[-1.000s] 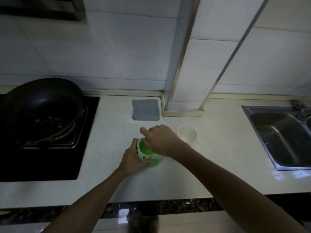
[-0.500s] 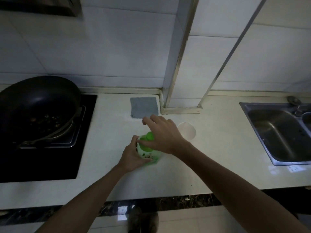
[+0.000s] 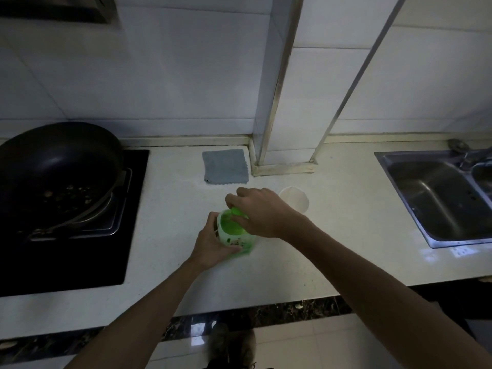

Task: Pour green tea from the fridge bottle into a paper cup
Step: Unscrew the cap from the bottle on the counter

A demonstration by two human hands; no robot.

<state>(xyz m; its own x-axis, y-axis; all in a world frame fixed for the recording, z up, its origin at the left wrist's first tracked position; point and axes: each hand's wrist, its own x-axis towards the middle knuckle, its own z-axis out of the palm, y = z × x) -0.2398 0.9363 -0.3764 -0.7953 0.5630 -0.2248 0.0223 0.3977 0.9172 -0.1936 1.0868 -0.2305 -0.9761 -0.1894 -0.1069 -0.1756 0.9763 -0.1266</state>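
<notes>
- White tiled walls rise behind a pale stone counter [image 3: 332, 235], with a boxed-in tiled column meeting the counter's back edge near its middle.
- Against the foot of that column, at the back edge, lies a folded grey cloth [image 3: 225, 166], flat on the counter.
- At the counter's left end a black hob [image 3: 130, 209] is set into the surface; a dark wok [image 3: 53, 166] sits tilted on its burner, with small bits of food in the bottom.
- At the right end a steel sink [image 3: 436, 198] is sunk into the counter, its tap only partly in view at the far corner.
- Near the middle of the counter, between cloth and front edge, stands the green tea bottle [image 3: 234, 235], upright and seen from above, with a white-and-green label.
- The left hand [image 3: 213, 243] is wrapped round the bottle's body from the hob side, clamped on it.
- The right hand [image 3: 263, 214] is over the bottle's top, its fingers closed on the green cap [image 3: 237, 212]; whether the cap is still threaded on cannot be told.
- The paper cup [image 3: 295, 202] stands open and upright just beyond the right hand, toward the sink side, partly hidden by the knuckles; it is apart from the bottle.
- Below the counter's front edge runs a dark speckled strip, then pale floor tiles and a shoe [image 3: 234, 344].
</notes>
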